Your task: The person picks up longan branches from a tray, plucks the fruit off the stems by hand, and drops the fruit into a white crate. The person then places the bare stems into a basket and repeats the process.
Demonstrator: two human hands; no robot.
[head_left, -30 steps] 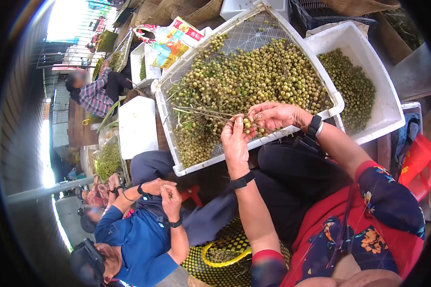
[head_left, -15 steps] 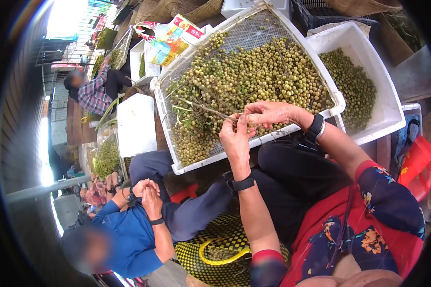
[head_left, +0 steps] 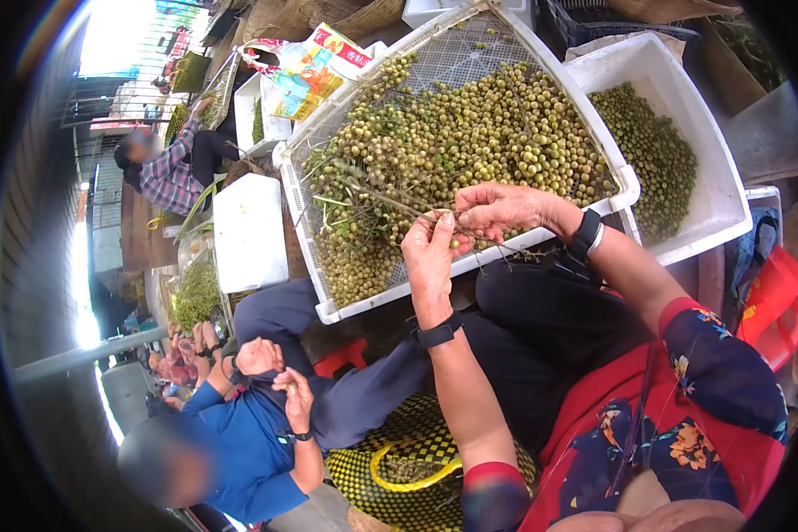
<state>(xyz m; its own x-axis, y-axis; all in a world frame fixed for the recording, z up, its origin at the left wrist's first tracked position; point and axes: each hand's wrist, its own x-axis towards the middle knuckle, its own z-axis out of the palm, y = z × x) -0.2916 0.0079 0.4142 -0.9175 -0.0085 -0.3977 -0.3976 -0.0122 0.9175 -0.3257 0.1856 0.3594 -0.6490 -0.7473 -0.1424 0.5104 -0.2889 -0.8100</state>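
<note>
Over the near edge of a white mesh tray (head_left: 377, 306), both my hands hold a thin fruit twig (head_left: 496, 253). My left hand (head_left: 429, 257) pinches it between thumb and fingers, and a small round fruit (head_left: 455, 244) shows beside the thumb. Close by on the right, my right hand (head_left: 505, 211) has its fingers closed around the same twig. Bare brown ends stick out below that hand. Beneath and beyond my hands, the tray carries many small yellow-green round fruits (head_left: 541, 133), with stems and leaves (head_left: 363, 186) tangled at its left side.
Right of the tray stands a white foam box (head_left: 718, 168) with smaller green fruits. A woven black-and-yellow basket (head_left: 390, 443) sits by my left arm. A person in blue (head_left: 244, 434) sits at the left; another in plaid (head_left: 170, 180) is farther back. A white foam lid (head_left: 250, 232) lies left of the tray.
My left hand has shifted slightly left, and more of the twig's bare ends shows below my right hand. The person in blue has drawn their clasped hands apart.
</note>
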